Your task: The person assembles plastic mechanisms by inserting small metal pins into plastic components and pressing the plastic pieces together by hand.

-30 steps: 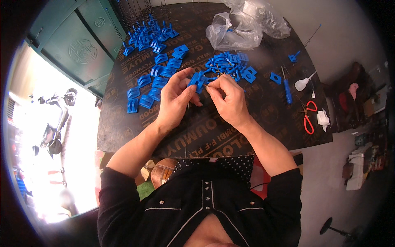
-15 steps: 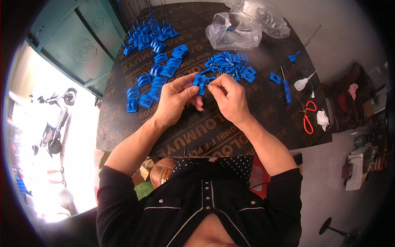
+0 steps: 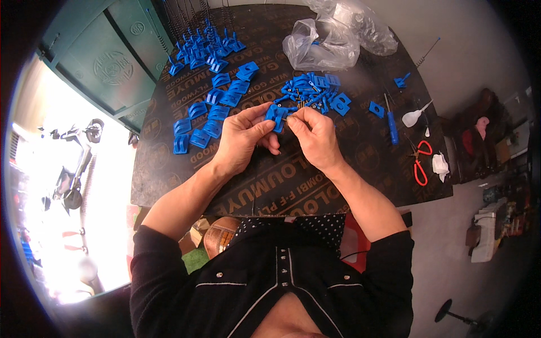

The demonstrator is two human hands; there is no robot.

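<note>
The person's left hand (image 3: 242, 136) covers one end of the blue part (image 3: 275, 117) it pinches, so that end's shape cannot be told. The right hand (image 3: 313, 135) mostly hides the small piece (image 3: 290, 116) at its fingertips, too small to identify. In the heap (image 3: 310, 85), pieces cover one another and cannot be counted. The springs (image 3: 186, 22) run past the upper edge, which also cuts the bag (image 3: 324, 55); whatever blue lies inside is blurred. The tips of the pliers (image 3: 416, 170) blend into the dark table (image 3: 225, 191), whose near edge hides part of the stool (image 3: 220, 238). Glare washes out the scooter (image 3: 71, 192).
</note>
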